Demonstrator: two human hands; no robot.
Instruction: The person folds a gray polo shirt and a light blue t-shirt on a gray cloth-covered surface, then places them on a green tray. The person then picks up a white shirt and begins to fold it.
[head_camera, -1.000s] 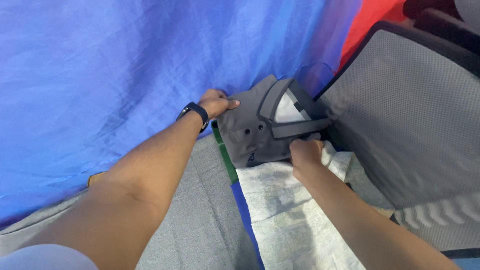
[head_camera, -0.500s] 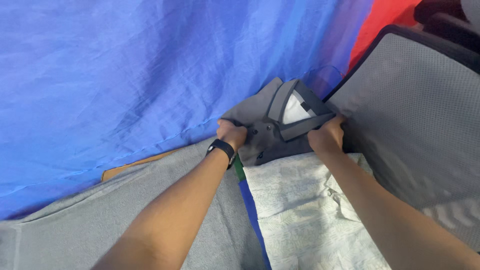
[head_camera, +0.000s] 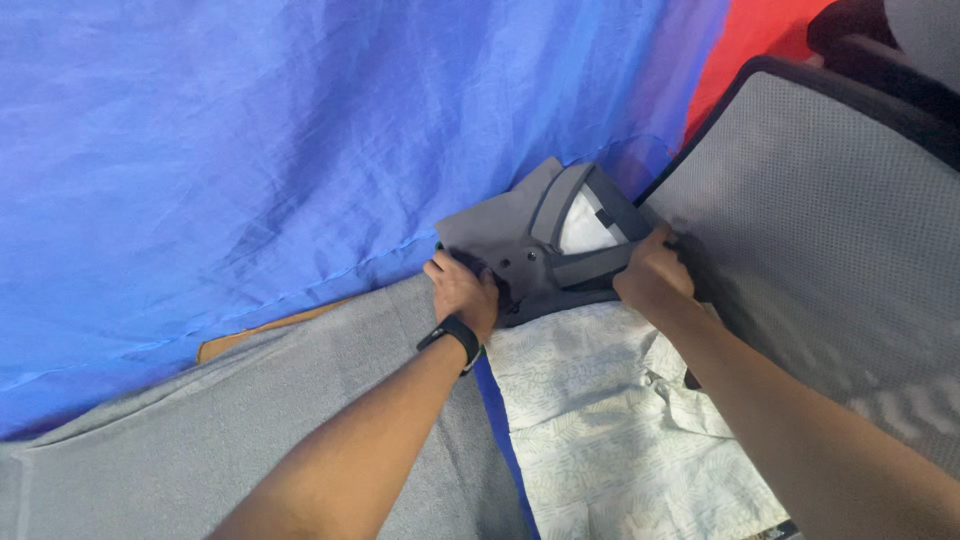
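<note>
Two bare hands: left hand (head_camera: 462, 290) at 9 o'clock of one folded grey collared shirt (head_camera: 540, 245), right hand (head_camera: 654, 277) at 3 o'clock. One black wristband (head_camera: 452, 335). One pale leaf-print garment (head_camera: 610, 400) at 6 o'clock. One blue sheet (head_camera: 250, 130). One grey cloth (head_camera: 250, 430). One mesh chair back (head_camera: 840, 240).

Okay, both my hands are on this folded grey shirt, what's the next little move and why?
Probably slide the folded grey polo shirt back a touch and square it up. The left hand grips its near-left edge, the right hand its right side, and it sits skewed against the blue cloth, beyond the pale leaf-print shirt.
</note>
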